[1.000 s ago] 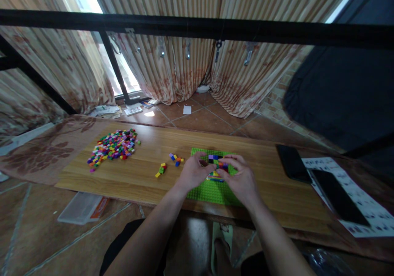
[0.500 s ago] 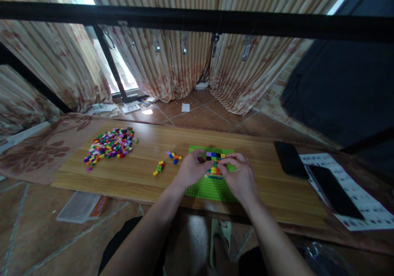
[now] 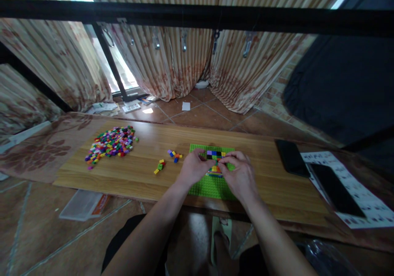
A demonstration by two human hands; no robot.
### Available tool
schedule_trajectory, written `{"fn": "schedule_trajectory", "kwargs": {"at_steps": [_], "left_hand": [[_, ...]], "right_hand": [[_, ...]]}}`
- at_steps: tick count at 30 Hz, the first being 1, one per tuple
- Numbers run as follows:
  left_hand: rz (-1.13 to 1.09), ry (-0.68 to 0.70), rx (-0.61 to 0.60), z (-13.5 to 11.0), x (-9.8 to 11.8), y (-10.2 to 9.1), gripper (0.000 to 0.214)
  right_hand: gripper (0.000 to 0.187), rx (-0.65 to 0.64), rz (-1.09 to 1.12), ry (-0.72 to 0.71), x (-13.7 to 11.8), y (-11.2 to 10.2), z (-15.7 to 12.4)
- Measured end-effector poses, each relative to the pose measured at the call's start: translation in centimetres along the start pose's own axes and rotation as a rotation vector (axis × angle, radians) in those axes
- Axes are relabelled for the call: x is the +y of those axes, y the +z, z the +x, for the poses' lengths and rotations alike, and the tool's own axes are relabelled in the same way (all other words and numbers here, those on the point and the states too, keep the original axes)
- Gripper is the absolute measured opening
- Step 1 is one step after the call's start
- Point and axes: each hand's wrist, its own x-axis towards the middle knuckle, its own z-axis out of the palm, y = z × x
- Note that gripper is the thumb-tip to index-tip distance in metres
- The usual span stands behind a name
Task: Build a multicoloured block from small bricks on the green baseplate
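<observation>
A green studded baseplate (image 3: pixel 209 190) lies on the wooden table, bearing a small patch of coloured building bricks (image 3: pixel 214 153) in purple, blue, black, yellow and orange. My left hand (image 3: pixel 194 167) reaches over the plate's left side, its thumb and fingertips closed at the patch. From the right, my right hand (image 3: pixel 240 171) comes in with thumb and forefinger pinched at the same spot. The fingertips of both hands nearly meet over the bricks. Whatever lies between them is too small and too covered to make out.
Two small clusters of loose bricks, one (image 3: pixel 175 156) nearer the plate and another (image 3: pixel 159 166) left of it, lie on the wooden table (image 3: pixel 246 140). Farther left spreads a large brick pile (image 3: pixel 112 144). At right are a black phone (image 3: pixel 335 189), a dark flat object (image 3: pixel 291 158) and a printed sheet (image 3: pixel 366 202).
Both hands stay over the brick patch with hardly any shift at the fingertips. The whole view has moved slightly.
</observation>
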Motion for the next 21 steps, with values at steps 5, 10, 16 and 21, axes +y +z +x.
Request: {"fn": "schedule_trajectory", "kwargs": {"at_steps": [5, 10, 16, 21], "left_hand": [[-0.03, -0.016, 0.012, -0.1, 0.1, 0.3, 0.052], [-0.13, -0.021, 0.007, 0.1, -0.6, 0.3, 0.056], [-0.22, 0.006, 0.024, 0.5, -0.6, -1.2, 0.057], [-0.254, 0.011, 0.233, 1.6, -1.1, -5.0, 0.042]], "right_hand": [[0.012, -0.006, 0.036, 0.007, 0.1, -0.1, 0.0], [0.015, 0.067, 0.152, 0.087, 0.9, -0.7, 0.4], [0.019, 0.189, 0.237, 0.22, 1.2, -1.4, 0.8], [0.018, 0.252, 0.278, 0.2, -0.2, -1.4, 0.7]]}}
